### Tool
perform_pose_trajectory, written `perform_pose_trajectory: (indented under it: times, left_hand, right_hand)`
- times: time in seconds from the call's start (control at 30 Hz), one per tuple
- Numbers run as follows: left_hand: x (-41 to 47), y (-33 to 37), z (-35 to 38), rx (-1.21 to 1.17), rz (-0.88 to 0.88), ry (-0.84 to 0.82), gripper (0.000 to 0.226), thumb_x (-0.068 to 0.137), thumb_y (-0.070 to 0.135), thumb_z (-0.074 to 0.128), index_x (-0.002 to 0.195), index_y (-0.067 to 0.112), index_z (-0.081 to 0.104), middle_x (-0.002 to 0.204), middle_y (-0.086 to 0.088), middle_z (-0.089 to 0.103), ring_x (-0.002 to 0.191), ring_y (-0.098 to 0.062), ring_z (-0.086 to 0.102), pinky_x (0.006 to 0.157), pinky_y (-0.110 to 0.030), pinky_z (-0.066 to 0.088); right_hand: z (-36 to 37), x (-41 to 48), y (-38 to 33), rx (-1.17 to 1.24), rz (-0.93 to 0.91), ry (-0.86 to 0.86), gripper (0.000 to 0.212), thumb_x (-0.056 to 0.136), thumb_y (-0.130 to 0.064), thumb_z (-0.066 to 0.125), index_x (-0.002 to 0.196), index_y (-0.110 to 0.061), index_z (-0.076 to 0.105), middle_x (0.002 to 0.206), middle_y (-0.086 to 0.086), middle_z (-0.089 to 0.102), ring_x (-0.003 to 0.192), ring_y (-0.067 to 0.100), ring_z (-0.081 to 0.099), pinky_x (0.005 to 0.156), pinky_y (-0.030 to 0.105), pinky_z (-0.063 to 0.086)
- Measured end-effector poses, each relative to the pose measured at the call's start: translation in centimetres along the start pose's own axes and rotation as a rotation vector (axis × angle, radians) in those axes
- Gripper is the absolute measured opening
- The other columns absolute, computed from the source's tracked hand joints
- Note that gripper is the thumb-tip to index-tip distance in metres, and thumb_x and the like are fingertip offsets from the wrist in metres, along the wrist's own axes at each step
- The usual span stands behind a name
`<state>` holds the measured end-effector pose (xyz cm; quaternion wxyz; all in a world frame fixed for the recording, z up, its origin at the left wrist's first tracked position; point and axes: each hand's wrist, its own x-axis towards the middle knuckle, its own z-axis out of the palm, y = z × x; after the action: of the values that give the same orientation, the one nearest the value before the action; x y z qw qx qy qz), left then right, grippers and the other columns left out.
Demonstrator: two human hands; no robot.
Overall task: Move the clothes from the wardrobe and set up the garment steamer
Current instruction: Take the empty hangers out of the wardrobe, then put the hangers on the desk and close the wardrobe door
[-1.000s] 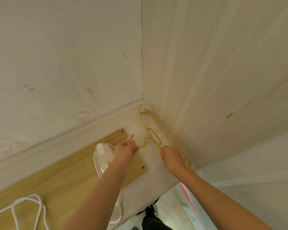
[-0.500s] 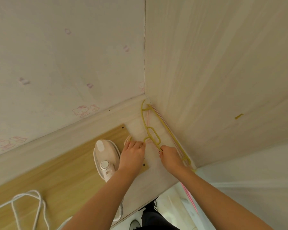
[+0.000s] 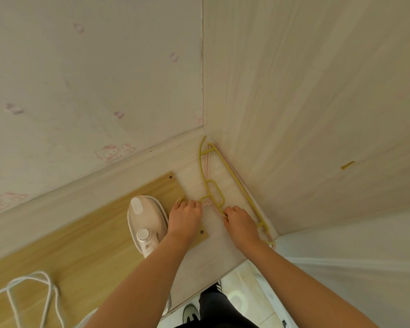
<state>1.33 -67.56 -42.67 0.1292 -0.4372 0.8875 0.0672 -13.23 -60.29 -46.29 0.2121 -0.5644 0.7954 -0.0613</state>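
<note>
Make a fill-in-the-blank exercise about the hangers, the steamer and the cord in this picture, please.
1. The left hand and the right hand grip the hangers; the top one is ____ in colour.
2. The garment steamer lies to the ____ of the left hand.
3. The looped cord at the lower left is ____ in colour.

Missing words: yellow; left; white.
</note>
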Motion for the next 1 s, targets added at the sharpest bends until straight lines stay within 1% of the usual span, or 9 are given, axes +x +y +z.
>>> perform_pose_trajectory:
  times: [0.1,0.17,0.2,0.3,0.37,0.63,0.8,0.9,1.0]
  left_hand:
    - [-0.3,0.0,0.1,-0.001,-0.008,0.005,0.027,0.073,0.0,0.065,0.099,0.008,0.065,0.088,-0.007,0.067,0.084,-0.028,0.066,0.08,-0.038,0.051]
    - [-0.3,-0.1,0.3,0.022,-0.002,0.023,0.029,0.056,0.001,0.079,0.082,0.008,0.068,0.074,-0.007,0.065,0.072,-0.028,0.066,0.066,-0.036,0.053]
    - [-0.4,-0.1,0.3,0.018,-0.005,0.038,0.031,0.052,0.001,0.081,0.079,0.007,0.068,0.073,-0.008,0.064,0.073,-0.029,0.065,0.065,-0.037,0.054]
    - [-0.6,-0.2,0.6,-0.014,-0.023,-0.023,0.029,0.086,0.007,0.054,0.115,0.006,0.057,0.112,-0.01,0.06,0.112,-0.03,0.053,0.093,-0.039,0.045]
    - [-0.7,-0.4,1.4,-0.013,-0.03,-0.013,0.034,0.093,0.013,0.045,0.126,0.009,0.049,0.125,-0.007,0.053,0.123,-0.027,0.043,0.101,-0.035,0.038]
    - [-2.1,-0.1,0.8,-0.046,-0.001,0.041,0.041,0.09,0.017,0.048,0.13,0.012,0.045,0.129,-0.005,0.05,0.127,-0.025,0.04,0.101,-0.034,0.036]
    - [-4.5,0.8,-0.1,-0.043,0.1,0.128,0.044,0.089,0.01,0.045,0.133,0.013,0.041,0.128,-0.004,0.051,0.124,-0.025,0.042,0.098,-0.035,0.038]
    - [-6.6,1.5,-0.7,-0.058,0.155,0.213,0.043,0.085,0.013,0.054,0.128,0.012,0.051,0.116,-0.004,0.06,0.113,-0.025,0.052,0.088,-0.035,0.045]
    - [-8.5,2.4,-0.7,-0.053,0.253,0.343,0.046,0.056,0.013,0.082,0.1,0.012,0.07,0.084,-0.001,0.069,0.085,-0.023,0.065,0.066,-0.032,0.054]
  right_hand:
    - [0.3,-0.2,0.1,-0.05,-0.022,0.008,0.012,0.094,-0.015,0.048,0.102,-0.014,0.057,0.102,0.002,0.056,0.094,0.021,0.051,0.058,0.03,0.036]
    - [0.3,-0.3,0.2,-0.047,-0.037,0.002,0.014,0.095,-0.019,0.047,0.104,-0.014,0.056,0.104,0.002,0.055,0.097,0.021,0.051,0.058,0.03,0.036]
    - [0.2,-0.4,0.1,-0.045,-0.043,-0.004,0.016,0.096,-0.022,0.046,0.106,-0.014,0.055,0.105,0.002,0.054,0.098,0.02,0.05,0.059,0.029,0.036]
    - [-0.4,-0.5,-0.1,-0.066,-0.054,-0.025,0.021,0.097,-0.027,0.044,0.11,-0.014,0.053,0.11,0.002,0.053,0.102,0.02,0.049,0.061,0.029,0.036]
    - [-0.8,-0.8,-0.4,-0.085,-0.045,-0.035,0.024,0.098,-0.029,0.043,0.113,-0.013,0.052,0.112,0.003,0.053,0.103,0.021,0.049,0.062,0.03,0.036]
    - [-2.4,-3.5,-0.8,-0.165,-0.001,-0.002,0.03,0.097,-0.017,0.038,0.125,-0.012,0.048,0.123,0.007,0.054,0.115,0.025,0.047,0.079,0.034,0.044]
    - [-3.0,-7.3,-1.4,-0.164,-0.013,0.058,0.039,0.095,-0.012,0.041,0.134,-0.009,0.043,0.132,0.009,0.05,0.125,0.026,0.041,0.094,0.032,0.039]
    - [-3.0,-10.5,-1.6,-0.161,0.005,0.098,0.039,0.095,-0.012,0.042,0.134,-0.008,0.042,0.133,0.009,0.049,0.127,0.026,0.04,0.097,0.031,0.038]
    - [-3.0,-14.0,-1.6,-0.138,0.042,0.138,0.04,0.097,-0.015,0.041,0.137,-0.008,0.041,0.135,0.01,0.047,0.129,0.025,0.039,0.1,0.031,0.037]
